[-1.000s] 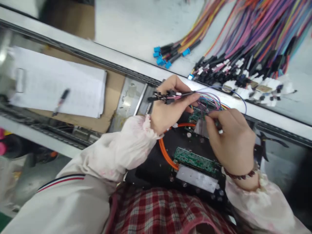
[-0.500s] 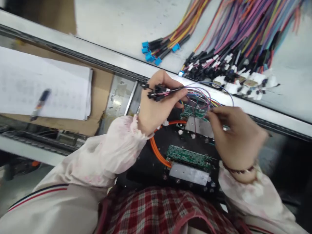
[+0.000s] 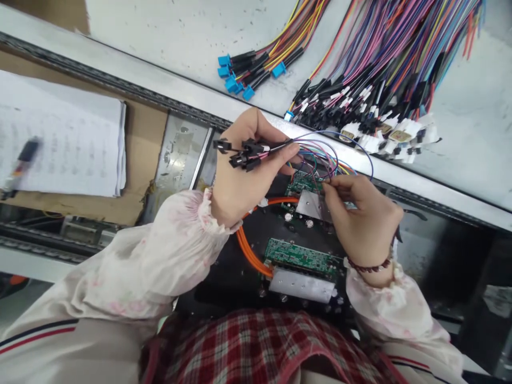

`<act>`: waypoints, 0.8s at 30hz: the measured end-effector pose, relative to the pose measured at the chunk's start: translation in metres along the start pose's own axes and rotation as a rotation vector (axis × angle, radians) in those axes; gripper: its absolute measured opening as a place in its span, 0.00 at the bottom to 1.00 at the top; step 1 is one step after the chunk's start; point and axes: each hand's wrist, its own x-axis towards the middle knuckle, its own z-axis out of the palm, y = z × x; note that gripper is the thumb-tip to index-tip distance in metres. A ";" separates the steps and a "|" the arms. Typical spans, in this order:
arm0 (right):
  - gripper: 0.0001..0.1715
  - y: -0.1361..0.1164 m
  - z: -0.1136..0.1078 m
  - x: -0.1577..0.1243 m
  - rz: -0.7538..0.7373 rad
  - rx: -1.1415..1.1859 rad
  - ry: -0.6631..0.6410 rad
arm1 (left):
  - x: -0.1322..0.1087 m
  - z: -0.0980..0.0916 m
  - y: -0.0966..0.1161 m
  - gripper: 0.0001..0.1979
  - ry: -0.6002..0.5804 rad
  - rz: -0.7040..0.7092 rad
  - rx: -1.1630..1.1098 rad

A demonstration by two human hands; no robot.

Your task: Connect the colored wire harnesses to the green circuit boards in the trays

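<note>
My left hand point(image 3: 250, 165) is closed round a wire harness, its black connectors point(image 3: 244, 153) lying across the back of the hand. From there the harness's thin coloured wires point(image 3: 320, 149) arch to the right, over the upper green circuit board point(image 3: 294, 182) with its metal plate point(image 3: 314, 205). My right hand point(image 3: 358, 213) pinches a thin wire above that board's right end; the fingertips partly hide it. Nearer my body, a second green circuit board point(image 3: 302, 256) and metal plate point(image 3: 302, 284) sit on the black panel point(image 3: 224, 277). Orange cables point(image 3: 248, 250) curve between the two boards.
Beyond the metal rail point(image 3: 160, 80) lie a bundle with blue connectors point(image 3: 240, 80) and a larger pile of multicoloured harnesses point(image 3: 384, 69) with black and white connectors. At left, paper sheets point(image 3: 60, 133) and a marker pen point(image 3: 22, 165) rest on cardboard point(image 3: 146, 144).
The whole view has shifted, so most things appear further left. My right hand has turned slightly, still pinching at the wires. The left hand keeps its hold on the harness.
</note>
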 end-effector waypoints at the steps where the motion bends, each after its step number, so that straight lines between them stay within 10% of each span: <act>1: 0.04 0.000 0.001 0.000 0.003 0.000 -0.003 | 0.000 0.000 0.000 0.14 0.001 -0.001 0.009; 13: 0.07 -0.006 -0.027 -0.013 -0.047 -0.035 -0.259 | -0.002 -0.001 0.003 0.12 0.006 -0.024 0.047; 20: 0.07 -0.002 -0.035 -0.016 0.036 -0.040 0.005 | -0.004 -0.002 0.004 0.13 0.057 -0.001 0.083; 24: 0.07 0.004 -0.024 -0.013 0.009 -0.066 -0.056 | -0.007 -0.003 0.009 0.11 0.080 -0.041 0.217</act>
